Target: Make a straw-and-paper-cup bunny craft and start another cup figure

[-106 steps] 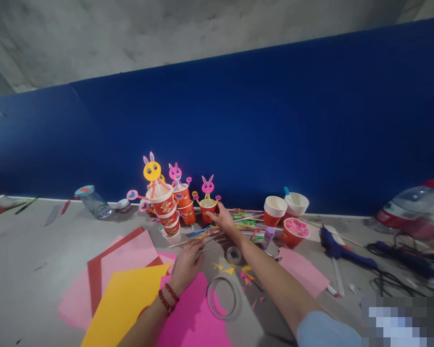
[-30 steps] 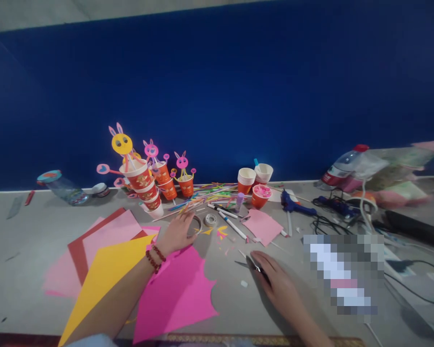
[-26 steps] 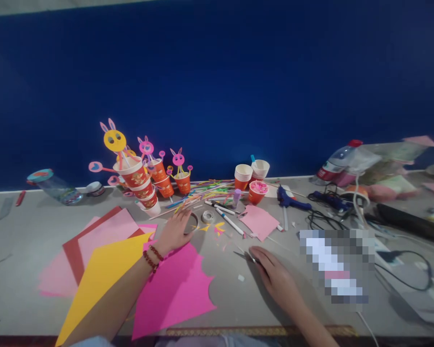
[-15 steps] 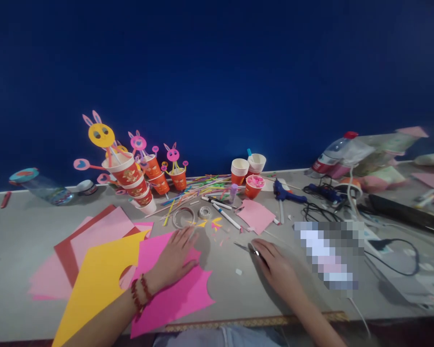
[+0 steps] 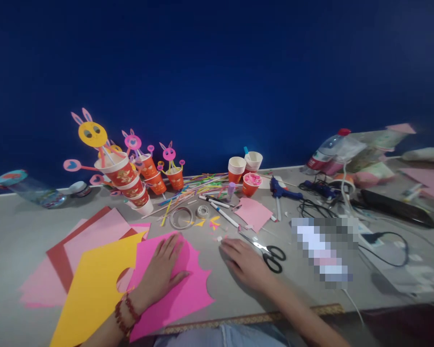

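Against a dark blue wall (image 5: 217, 86), your grey surface (image 5: 14, 250) is strewn with craft things. Toward its back edge stand red paper cups (image 5: 121, 173) topped with rabbit faces, a loose spread of coloured straws (image 5: 198, 187), and a purple glue stick (image 5: 231, 191). At the right, you have a blue glue gun (image 5: 285, 192) near tangled black cables (image 5: 316, 209).

A pixelated patch (image 5: 321, 250) hides whatever lies beneath it. The plastic bags (image 5: 376, 152) at the far right are blurred and hard to sort apart, and the yellow sheet (image 5: 94, 270) runs off the bottom edge, partly covered by your left wrist.

Your left hand (image 5: 159, 274) lies palm down on the bright pink sheet (image 5: 184, 294), fingers a little spread and thumb out to the side. Your right hand (image 5: 244, 262) is loosely spread, palm down, its fingertips by a small white scrap (image 5: 219, 239); you cannot tell whether they touch. Just right of that hand, the scissors (image 5: 262, 246) lie on the surface, handles toward you.
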`<state>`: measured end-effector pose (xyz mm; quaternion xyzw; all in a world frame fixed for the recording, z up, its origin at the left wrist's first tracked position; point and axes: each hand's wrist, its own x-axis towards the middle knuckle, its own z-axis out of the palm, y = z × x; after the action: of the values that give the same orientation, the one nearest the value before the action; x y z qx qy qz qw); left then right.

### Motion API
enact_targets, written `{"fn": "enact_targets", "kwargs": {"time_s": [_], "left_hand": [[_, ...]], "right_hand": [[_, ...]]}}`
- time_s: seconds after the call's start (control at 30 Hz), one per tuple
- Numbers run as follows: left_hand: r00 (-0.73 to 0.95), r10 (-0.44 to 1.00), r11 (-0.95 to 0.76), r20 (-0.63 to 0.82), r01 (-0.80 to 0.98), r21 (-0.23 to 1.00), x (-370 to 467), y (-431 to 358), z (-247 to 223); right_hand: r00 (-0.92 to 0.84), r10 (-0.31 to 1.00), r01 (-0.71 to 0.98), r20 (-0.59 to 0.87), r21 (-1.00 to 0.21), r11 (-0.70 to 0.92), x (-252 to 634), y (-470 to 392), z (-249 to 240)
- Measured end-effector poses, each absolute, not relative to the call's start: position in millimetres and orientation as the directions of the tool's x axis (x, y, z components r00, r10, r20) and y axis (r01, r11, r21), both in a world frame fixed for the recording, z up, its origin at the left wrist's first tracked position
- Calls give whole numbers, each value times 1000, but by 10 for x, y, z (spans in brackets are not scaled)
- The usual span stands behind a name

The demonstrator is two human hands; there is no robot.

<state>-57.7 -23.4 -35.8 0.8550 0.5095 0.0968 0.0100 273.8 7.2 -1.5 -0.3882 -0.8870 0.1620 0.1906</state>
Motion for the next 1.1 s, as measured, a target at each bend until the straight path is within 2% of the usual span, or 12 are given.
{"fn": "enact_targets", "kwargs": {"time_s": [0.1,0.23,0.37,0.53,0.7,0.87,0.93,1.03,1.1], "left_hand": [[463,873,-480,150,871,102,-576,-249,-369],[471,869,-488,150,865,113,-576,-258,-345],[473,867,-494,158,859,136,-575,-255,-326],[473,866,-493,161,861,126,-578,-260,-341],[475,870,-489,132,866,106,-581,-264,-348],[474,870,-487,136,870,81,-577,-269,-348],[481,864,-495,148,866,73,-581,-270,-362],[484,858,-500,173,864,58,-593,-268,-392],[482,856,-499,187,865,53,-599,-266,-404]], "right_hand": [[-620,750,610,229,-461,645,2687,136,44],[-800,589,461,115,-511,726,2690,3,69],[-845,534,465,37,-444,766,2575,187,-12],[-775,631,583,32,-350,733,2396,520,-70],[-892,451,402,28,-406,821,2365,512,-82],[-788,615,573,36,-323,753,2288,709,-63],[-807,589,541,52,-336,771,2241,736,-60],[-878,477,431,29,-385,816,2203,702,-73],[-873,488,444,19,-386,809,2216,678,-71]]}}
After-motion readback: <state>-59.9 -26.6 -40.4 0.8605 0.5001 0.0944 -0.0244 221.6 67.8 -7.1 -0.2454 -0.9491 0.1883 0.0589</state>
